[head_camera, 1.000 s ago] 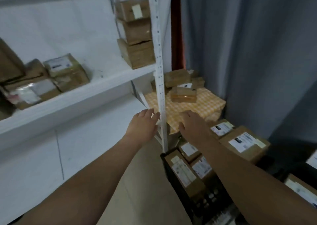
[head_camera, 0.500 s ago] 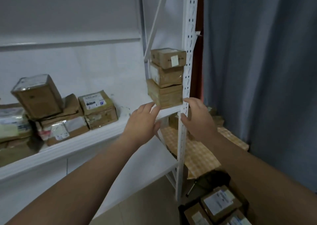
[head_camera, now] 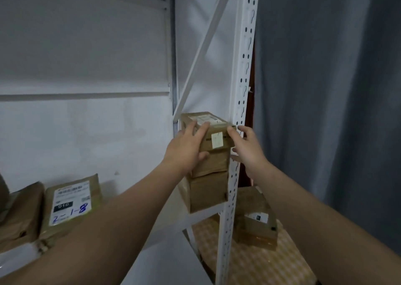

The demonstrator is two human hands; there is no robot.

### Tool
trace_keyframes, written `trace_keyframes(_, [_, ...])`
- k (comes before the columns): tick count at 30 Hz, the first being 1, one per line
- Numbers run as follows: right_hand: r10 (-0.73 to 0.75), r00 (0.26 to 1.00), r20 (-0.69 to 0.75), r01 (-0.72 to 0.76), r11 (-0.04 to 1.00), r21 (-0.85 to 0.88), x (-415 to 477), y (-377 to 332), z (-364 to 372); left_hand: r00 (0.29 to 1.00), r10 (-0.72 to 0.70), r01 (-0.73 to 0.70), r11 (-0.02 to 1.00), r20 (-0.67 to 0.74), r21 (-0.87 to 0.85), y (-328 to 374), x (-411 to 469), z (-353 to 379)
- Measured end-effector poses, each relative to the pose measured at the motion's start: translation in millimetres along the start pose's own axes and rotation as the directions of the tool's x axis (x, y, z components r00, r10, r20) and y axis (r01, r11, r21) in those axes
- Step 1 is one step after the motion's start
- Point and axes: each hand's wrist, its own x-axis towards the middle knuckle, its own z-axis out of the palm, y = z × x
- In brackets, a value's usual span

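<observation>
White shelf [head_camera: 201, 219], right end: left hand [head_camera: 186, 150] grips top parcel [head_camera: 217, 137]; right hand [head_camera: 247, 148] spread, seemingly touching its right edge.

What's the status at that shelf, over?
Left hand grips top box of the stack. Right hand touches its corner. Shelf upright crowds the right side.

The top box [head_camera: 217, 132] is partly covered by the left hand [head_camera: 184, 152], and its right side is hidden behind the white post [head_camera: 240, 89]. Whether it is gripped by the right hand [head_camera: 247, 150] cannot be told. The small print on the labelled parcel [head_camera: 69, 206] cannot be read.
</observation>
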Motion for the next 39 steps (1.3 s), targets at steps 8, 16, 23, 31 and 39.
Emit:
trace_keyframes(8, [0.034,0.996,-0.082,-0.007,0.952,0.305,11,16,24,0.964,0.159,-0.177,0.982,-0.215,-0.068,-10,-28,16])
trace_keyframes(16, [-0.083,0.989,-0.12,0.124,0.913,0.388,-13,32,40,0.942,0.136,-0.231,0.925,-0.305,-0.301,-23,-47,13])
trace_keyframes(23, [-0.326,0.943,0.065,0.305,0.927,0.217,-60,47,52,0.95,-0.311,0.108,0.209,0.038,-0.972,-20,-69,-9])
trace_keyframes(31, [-0.354,0.927,0.123,0.331,0.927,0.175,-81,60,66,0.93,-0.368,0.045,0.155,-0.015,-0.987,-24,-102,-8])
trace_keyframes(39, [-0.454,0.873,0.177,0.444,0.891,0.094,-89,65,88,0.882,-0.465,0.106,0.348,-0.074,-0.931,-39,-117,-7])
